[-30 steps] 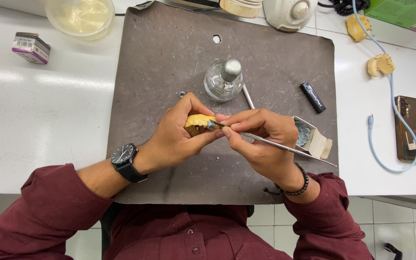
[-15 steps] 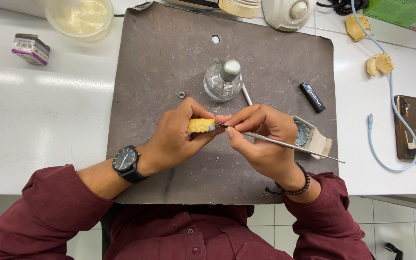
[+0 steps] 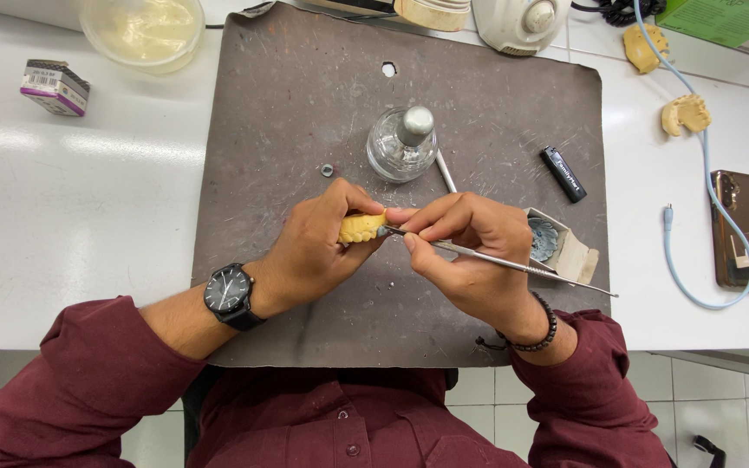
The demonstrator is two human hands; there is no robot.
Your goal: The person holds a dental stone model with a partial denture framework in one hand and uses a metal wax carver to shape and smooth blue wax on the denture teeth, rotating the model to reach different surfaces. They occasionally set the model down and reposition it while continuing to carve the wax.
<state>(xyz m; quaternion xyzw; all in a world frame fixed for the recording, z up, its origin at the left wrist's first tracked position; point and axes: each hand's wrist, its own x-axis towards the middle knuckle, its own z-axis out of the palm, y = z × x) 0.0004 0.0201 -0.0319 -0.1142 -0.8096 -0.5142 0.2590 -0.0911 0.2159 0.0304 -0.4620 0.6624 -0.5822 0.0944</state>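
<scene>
Here the left hand (image 3: 318,256) has its grip closed around a small yellow dental cast (image 3: 362,228), held just above the dark work mat (image 3: 288,113) on the white tabletop (image 3: 88,208). The right hand (image 3: 470,251) pinches a thin metal instrument (image 3: 513,263) like a pen, its tip touching the cast's edge. The cast looks light, rigid and probably brittle, so it seems best held by its thicker base, away from the moulded teeth; the slender tool likely wants a light hold near its working end.
</scene>
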